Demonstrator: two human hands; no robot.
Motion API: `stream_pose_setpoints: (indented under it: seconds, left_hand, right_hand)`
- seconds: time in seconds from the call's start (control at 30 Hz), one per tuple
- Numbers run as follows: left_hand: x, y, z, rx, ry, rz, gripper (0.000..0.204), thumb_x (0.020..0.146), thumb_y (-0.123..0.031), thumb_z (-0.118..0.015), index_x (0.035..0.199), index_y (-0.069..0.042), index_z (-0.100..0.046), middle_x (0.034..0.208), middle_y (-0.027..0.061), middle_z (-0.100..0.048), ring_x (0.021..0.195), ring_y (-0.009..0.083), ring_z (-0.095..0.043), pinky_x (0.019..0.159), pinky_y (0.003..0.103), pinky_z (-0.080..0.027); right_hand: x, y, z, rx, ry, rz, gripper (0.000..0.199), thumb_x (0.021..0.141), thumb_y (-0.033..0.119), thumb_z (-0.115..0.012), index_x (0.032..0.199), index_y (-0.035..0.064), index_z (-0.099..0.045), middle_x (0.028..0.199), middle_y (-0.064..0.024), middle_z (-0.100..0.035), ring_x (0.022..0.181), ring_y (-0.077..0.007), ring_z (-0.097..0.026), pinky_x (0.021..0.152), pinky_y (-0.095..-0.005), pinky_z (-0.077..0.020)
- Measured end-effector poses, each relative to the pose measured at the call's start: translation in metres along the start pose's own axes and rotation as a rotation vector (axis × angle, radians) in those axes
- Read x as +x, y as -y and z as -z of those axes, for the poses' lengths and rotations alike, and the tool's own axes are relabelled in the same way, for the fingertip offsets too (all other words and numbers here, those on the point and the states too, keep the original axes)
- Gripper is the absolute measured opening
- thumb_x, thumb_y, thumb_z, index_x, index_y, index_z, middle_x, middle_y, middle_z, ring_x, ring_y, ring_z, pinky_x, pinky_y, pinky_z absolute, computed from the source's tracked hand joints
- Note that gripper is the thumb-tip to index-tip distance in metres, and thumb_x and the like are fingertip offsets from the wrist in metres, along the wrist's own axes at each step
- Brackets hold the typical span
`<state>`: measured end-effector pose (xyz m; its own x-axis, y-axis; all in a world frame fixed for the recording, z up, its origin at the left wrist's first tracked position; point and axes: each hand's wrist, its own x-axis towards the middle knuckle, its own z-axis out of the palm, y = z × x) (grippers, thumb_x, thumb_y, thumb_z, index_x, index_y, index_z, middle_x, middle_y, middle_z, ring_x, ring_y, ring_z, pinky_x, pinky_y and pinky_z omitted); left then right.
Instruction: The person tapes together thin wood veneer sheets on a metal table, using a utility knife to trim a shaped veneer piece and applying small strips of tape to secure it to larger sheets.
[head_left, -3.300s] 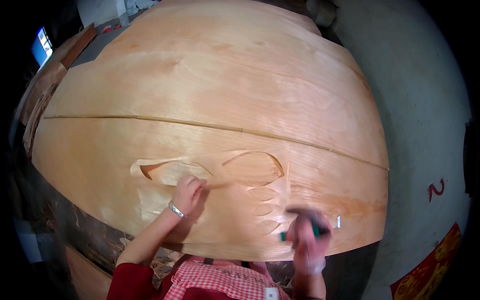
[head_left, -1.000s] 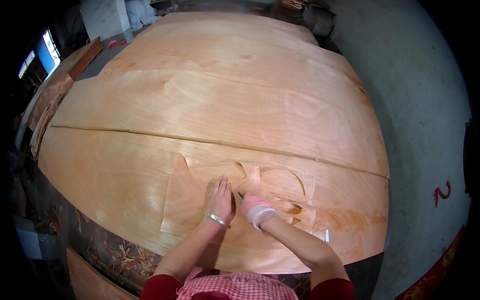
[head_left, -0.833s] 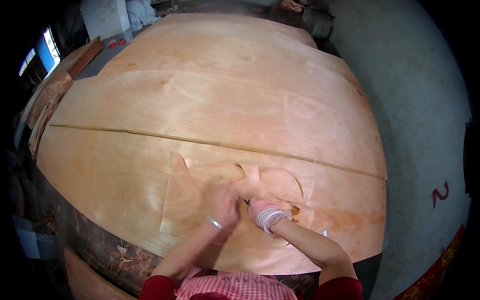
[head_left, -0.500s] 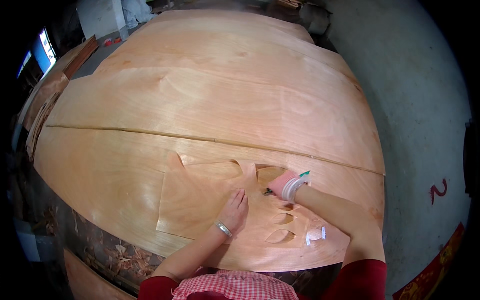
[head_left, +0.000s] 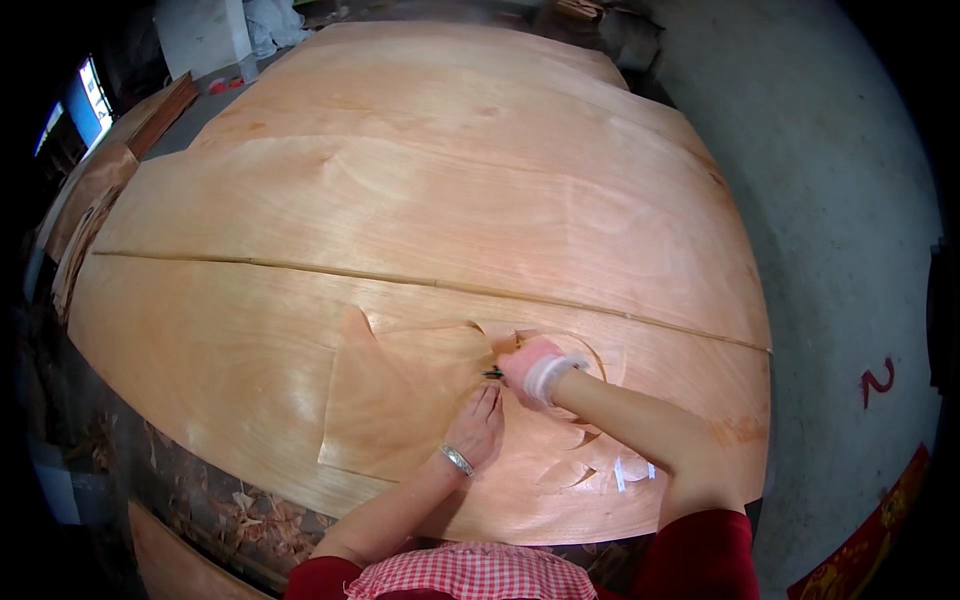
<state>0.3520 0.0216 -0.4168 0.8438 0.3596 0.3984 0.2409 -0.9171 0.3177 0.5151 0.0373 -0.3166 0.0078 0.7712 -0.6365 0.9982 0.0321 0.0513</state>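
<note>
My left hand (head_left: 476, 428), bare and with a bracelet at the wrist, lies flat on a loose sheet of thin wood veneer (head_left: 385, 410), fingers stretched forward. Just beyond its fingertips is my right hand (head_left: 528, 364) in a pink and white glove, closed around a small cutting knife (head_left: 492, 374). Only the dark and green tip of the knife shows; the glove hides the rest. The veneer has curved cuts and leaf-shaped openings, with a lifted flap (head_left: 358, 322) at its far left corner. Two pieces of white tape (head_left: 620, 475) sit to the right.
Large veneer sheets (head_left: 420, 180) cover the work surface. A thin bamboo strip (head_left: 430, 282) crosses them beyond my hands. Wood scraps (head_left: 265, 525) litter the floor at the lower left. More veneer (head_left: 165, 115) is stacked at the far left, and a grey wall (head_left: 840, 220) stands on the right.
My right hand has moved left with the knife, closer to my left fingertips. My left hand has shifted slightly to the right, and the loose veneer has moved a little the same way.
</note>
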Motion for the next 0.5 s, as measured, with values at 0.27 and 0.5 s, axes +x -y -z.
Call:
stream_pose_setpoints:
  seconds: [0.27,0.5]
  left_hand:
    - [-0.001,-0.005,0.008,-0.206,0.057,0.190,0.043,0.076,-0.008,-0.046,0.111,0.017,-0.047,0.124,0.0293,-0.042,0.121,0.0371,-0.037,0.104,0.038,-0.029]
    - [-0.001,-0.007,0.007,-0.166,0.042,0.131,0.042,0.077,-0.010,-0.046,0.111,0.015,-0.048,0.123,0.0264,-0.045,0.119,0.0367,-0.038,0.102,0.038,-0.031]
  right_hand:
    - [-0.062,0.019,-0.043,0.667,-0.162,-0.555,0.042,0.086,0.038,-0.047,0.100,0.0010,-0.059,0.099,-0.0243,-0.060,0.093,-0.0369,-0.059,0.080,-0.0436,-0.0470]
    - [-0.008,-0.005,-0.030,0.940,-0.311,-0.451,0.036,0.075,0.034,-0.059,0.091,0.0012,-0.060,0.082,-0.0211,-0.062,0.079,-0.0328,-0.061,0.070,-0.0406,-0.0470]
